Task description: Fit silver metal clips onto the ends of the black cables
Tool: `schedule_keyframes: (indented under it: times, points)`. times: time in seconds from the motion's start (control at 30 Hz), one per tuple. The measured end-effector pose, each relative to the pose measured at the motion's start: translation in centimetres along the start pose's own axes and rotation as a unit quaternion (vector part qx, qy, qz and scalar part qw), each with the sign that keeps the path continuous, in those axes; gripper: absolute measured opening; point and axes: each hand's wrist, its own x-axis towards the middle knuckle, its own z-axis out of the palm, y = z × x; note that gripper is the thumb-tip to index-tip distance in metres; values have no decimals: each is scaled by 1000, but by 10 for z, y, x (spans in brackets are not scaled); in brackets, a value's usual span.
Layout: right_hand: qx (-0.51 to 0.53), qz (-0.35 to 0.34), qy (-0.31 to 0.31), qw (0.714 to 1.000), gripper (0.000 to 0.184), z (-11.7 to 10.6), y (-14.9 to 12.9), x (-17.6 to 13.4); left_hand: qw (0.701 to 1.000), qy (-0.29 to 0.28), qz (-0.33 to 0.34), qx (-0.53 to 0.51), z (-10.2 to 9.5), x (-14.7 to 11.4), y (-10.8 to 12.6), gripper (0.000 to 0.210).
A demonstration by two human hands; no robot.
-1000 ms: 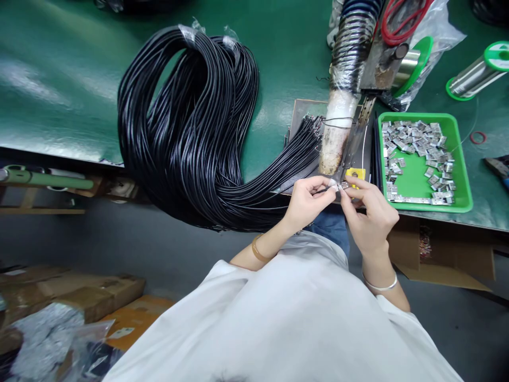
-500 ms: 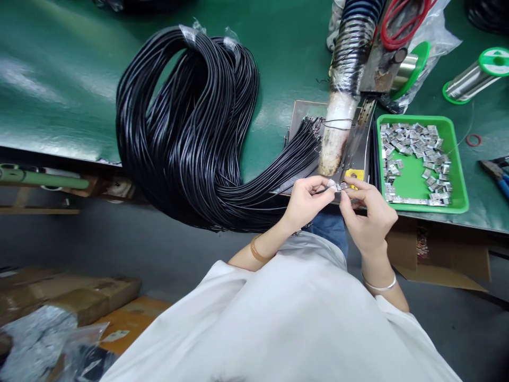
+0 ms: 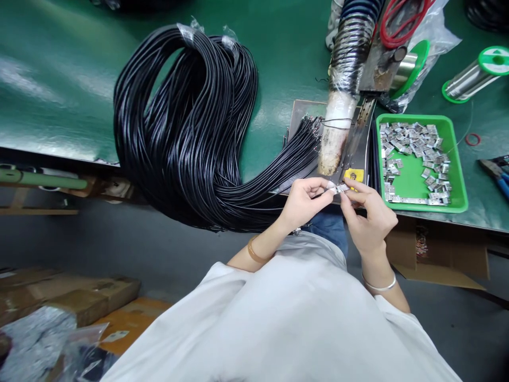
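At the bench's front edge my left hand [image 3: 305, 204] and my right hand [image 3: 369, 215] meet, fingertips almost touching. Between them is a small silvery metal connector [image 3: 339, 188], pinched by my right thumb and forefinger. My left thumb and forefinger close on the end of a black cable, mostly hidden by the fingers, at the connector's left side. Just above stands the stained white nozzle [image 3: 333, 143] of a wrapped hose. A yellow piece [image 3: 353, 175] lies behind my right fingers. To the left, a large bundle of black cables [image 3: 191, 127] hangs over the edge.
A green tray [image 3: 459, 175] of loose metal connectors is to the right. Behind it are a solder wire spool [image 3: 469, 79], a red ring [image 3: 473, 139] and blue-handled pliers [image 3: 495, 172]. An open cardboard box [image 3: 441, 260] sits below the bench.
Both hands stay nearly in place. The connector between the fingertips has turned slightly, and the view has shifted a little.
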Motion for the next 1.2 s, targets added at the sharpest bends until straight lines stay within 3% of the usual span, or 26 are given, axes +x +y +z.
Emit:
schedule_keyframes:
  times: [0.1,0.2,0.37,0.5,0.67,0.97,1.2]
  points:
    - [44,78,-7,996,8,-2,-2,1,1000,-27,-3,2,-4,-1,4,23]
    - [69,126,-22,989,6,-5,-3,3,998,-41,38,29,-9,-2,6,20]
    - [45,71,-23,996,10,-6,-4,6,975,3,144,168,-10,-4,7,14]
    - [88,114,-37,989,5,-5,-2,9,956,26,201,211,-7,-5,8,14]
    - [110,136,-63,983,4,-7,0,14,948,31,221,225,-7,-4,8,13]
    - [84,85,-73,990,8,-9,-5,25,936,47,243,249,-7,-6,14,15]
    - [48,53,-99,993,10,-12,-1,19,900,33,260,349,-6,-8,12,17]
